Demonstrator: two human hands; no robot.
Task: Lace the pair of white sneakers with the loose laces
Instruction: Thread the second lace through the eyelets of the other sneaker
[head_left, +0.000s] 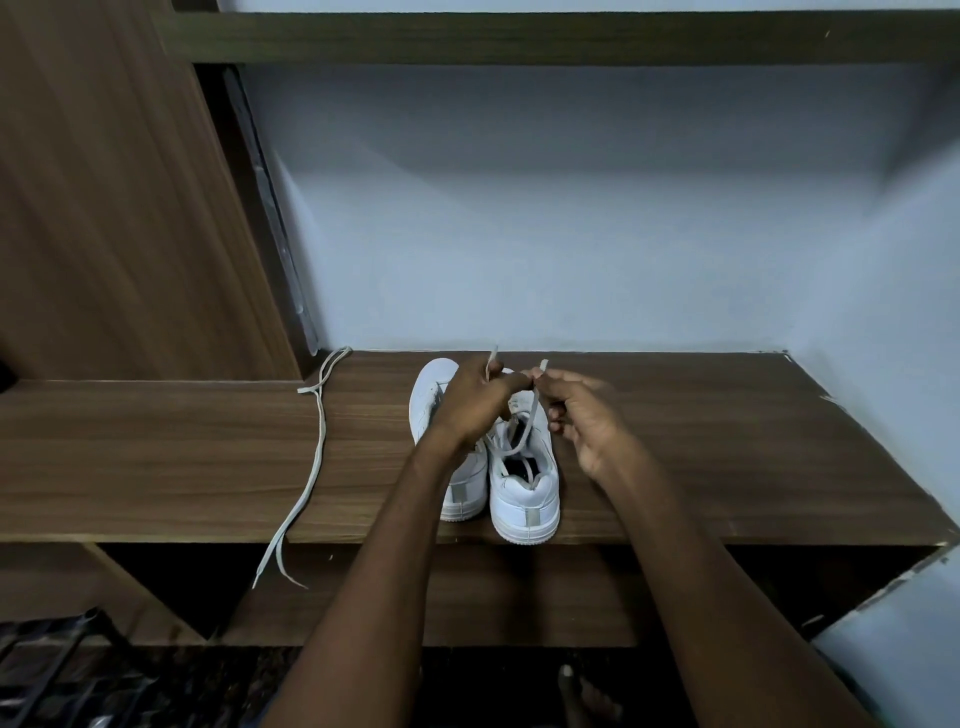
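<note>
Far left: tall brown wood-grain panel (104, 182), upright, cut off by frame edge. Next: loose pale flat shoelace (317, 447), doubled over, lying on dark wood-grain surface (727, 457), both free ends hanging past front edge. Centre: pair of white low-top sneakers, heels toward camera, standing side by side and touching. Left white sneaker (460, 493) mostly hidden under left forearm; toe and heel visible only. Left hand (470, 397) above it, fingers curled, pinching one end of second pale shoelace (524, 426); tip sticking up past knuckles. Right white sneaker (524, 493) in fuller view, heel overhanging surface's front edge slightly; lace running from its eyelet area up to both hands. Eyelets threaded: cannot tell, blurred. Right hand (582, 415) pinching other lace end between thumb and forefinger, remaining fingers loosely curled. No readable brand or writing; grey heel tabs blank. Bottom edge: bare foot (587, 696), dim and blurred.
</note>
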